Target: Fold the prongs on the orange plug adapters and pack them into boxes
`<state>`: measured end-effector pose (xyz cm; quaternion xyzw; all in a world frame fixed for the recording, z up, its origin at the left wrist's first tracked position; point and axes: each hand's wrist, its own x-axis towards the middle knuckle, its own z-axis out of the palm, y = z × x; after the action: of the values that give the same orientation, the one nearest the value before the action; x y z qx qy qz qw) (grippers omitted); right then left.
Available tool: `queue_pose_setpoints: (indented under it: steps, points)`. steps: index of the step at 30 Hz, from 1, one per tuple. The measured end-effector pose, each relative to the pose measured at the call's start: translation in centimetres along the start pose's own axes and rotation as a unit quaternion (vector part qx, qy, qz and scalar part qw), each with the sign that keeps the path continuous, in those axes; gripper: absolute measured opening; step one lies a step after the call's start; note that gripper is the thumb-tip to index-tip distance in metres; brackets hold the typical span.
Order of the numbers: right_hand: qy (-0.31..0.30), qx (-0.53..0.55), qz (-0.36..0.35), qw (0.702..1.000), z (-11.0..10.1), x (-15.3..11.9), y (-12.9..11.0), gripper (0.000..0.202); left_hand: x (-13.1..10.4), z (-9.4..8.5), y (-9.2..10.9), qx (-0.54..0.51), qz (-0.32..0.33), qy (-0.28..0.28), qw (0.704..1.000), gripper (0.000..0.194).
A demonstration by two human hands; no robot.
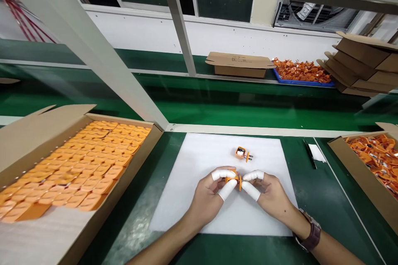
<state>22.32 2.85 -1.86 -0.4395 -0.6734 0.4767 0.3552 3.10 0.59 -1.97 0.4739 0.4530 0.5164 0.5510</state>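
Over the white foam sheet [174,198], my left hand [207,198] pinches a small orange plug housing [231,177] between thumb and fingers. White finger cots cover the fingertips of both hands. At the right end of the housing, my right hand [273,193] has its fingertips closed on a thin orange end cover [240,183]; what lies between those fingertips is partly hidden. Just beyond my hands lies another orange plug housing [240,152], open, with dark and pale parts inside. An orange cover with two metal prongs [248,157] sits at its right side.
Rows of orange housings [93,149] fill part of a cardboard box [124,198] on the left. Loose orange parts lie in another box [351,169] at right, near a black pen-like tool [310,155]. Behind the frame bar [248,129] are a blue tray [304,83] and stacked cartons [363,62].
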Motion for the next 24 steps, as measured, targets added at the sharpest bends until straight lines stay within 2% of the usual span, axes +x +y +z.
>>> queue_pose_setpoints:
  steps: [1, 3, 5, 7, 11, 13, 17, 19, 22, 24]
  points:
    - [0.007, -0.012, -0.024, 1.0, 0.0, -0.1, -0.1, 0.005, 0.0, 0.0, 0.0, -0.004, -0.006, 0.001, 1.0, 0.008]
    - [0.011, -0.064, -0.109, 0.992, -0.2, -0.3, -0.2, 0.017, 0.1, 0.1, 0.0, -0.011, -0.017, 0.004, 1.0, 0.008]
    - [0.007, -0.132, -0.214, 0.968, -0.4, -0.5, -0.2, 0.036, 0.2, 0.1, 0.0, -0.02, -0.028, 0.007, 0.999, 0.01]
    - [-0.002, -0.173, -0.273, 0.946, -0.6, -0.6, -0.1, 0.048, 0.3, 0.0, 0.0, -0.031, -0.038, 0.009, 0.999, 0.011]
    - [0.002, -0.158, -0.256, 0.954, -1.0, -0.7, 0.1, 0.045, 0.4, -0.1, 0.1, -0.048, -0.045, 0.008, 0.998, 0.012]
    - [-0.016, -0.176, -0.258, 0.95, -1.2, -0.6, -0.1, 0.051, 0.3, 0.0, 0.1, -0.047, -0.053, 0.008, 0.997, 0.013]
    - [-0.045, -0.187, -0.324, 0.926, -1.3, -0.5, -0.3, 0.06, 0.3, 0.2, 0.1, -0.05, -0.077, 0.018, 0.996, 0.016]
    - [-0.022, -0.147, -0.306, 0.94, -1.1, -0.4, -0.2, 0.056, 0.3, 0.3, 0.0, -0.048, -0.078, 0.027, 0.995, 0.016]
    - [0.012, -0.058, -0.159, 0.985, -0.5, -0.4, 0.1, 0.047, 0.3, 0.3, -0.3, -0.021, -0.054, 0.041, 0.998, 0.012]
    - [0.005, 0.013, -0.061, 0.998, -0.1, -0.3, 0.1, 0.038, 0.2, 0.3, -0.5, 0.01, -0.017, 0.053, 0.998, 0.007]
